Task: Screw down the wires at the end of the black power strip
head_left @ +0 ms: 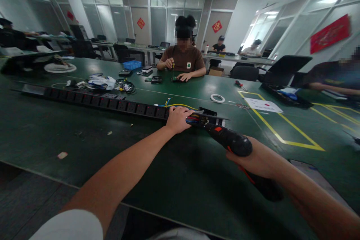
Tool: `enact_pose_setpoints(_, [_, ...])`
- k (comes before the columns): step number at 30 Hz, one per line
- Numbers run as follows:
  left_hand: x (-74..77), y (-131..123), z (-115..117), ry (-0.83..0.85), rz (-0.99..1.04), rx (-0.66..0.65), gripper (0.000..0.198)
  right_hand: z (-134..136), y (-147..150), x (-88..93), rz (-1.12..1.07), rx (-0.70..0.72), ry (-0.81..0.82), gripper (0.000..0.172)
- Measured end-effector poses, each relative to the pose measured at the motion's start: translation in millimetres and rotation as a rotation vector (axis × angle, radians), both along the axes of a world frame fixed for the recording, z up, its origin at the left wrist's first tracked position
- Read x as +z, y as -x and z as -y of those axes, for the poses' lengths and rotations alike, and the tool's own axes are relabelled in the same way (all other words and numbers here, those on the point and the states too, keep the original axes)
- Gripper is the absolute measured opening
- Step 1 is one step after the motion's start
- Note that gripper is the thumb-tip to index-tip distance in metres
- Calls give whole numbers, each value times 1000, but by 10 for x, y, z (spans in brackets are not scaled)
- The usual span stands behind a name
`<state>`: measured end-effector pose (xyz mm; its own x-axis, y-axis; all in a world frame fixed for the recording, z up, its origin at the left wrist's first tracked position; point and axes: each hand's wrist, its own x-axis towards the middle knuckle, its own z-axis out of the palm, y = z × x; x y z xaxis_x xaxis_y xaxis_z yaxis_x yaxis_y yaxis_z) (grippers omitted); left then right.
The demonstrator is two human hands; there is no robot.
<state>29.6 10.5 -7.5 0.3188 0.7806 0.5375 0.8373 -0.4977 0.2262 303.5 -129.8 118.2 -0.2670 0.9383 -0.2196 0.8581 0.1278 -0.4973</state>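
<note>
A long black power strip [112, 104] with a row of sockets lies across the green table. My left hand [179, 119] is closed over its right part, beside the opened end where coloured wires [194, 119] show. In my right hand [254, 157] is a black and orange cordless screwdriver [229, 138], gripped by its handle. The tool's tip points left and meets the opened end of the strip; whether it touches a screw is too small to tell. Yellow and blue wires [180, 105] stick up behind my left hand.
Across the green table [168, 180] a person [184, 56] works on small parts with a screwdriver. A white ring of tape [217, 98], a paper sheet [263, 105] and yellow tape lines lie right. Bags and cables [102, 82] lie left, near a blue basket [132, 64].
</note>
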Motion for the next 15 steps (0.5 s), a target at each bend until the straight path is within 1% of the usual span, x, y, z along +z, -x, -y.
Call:
enact_pose_setpoints(6, [1,-3,3,11,-4,12,54,20,39,67,-2,10,-23,17])
enact_pose_setpoints(10, [-8,2,-4,-3,2,6,54,6,35,52,-2,-26,18,16])
enact_pose_setpoints(15, [6,10,4,0,3,1,55,25,27,4,2,-5,-9,18])
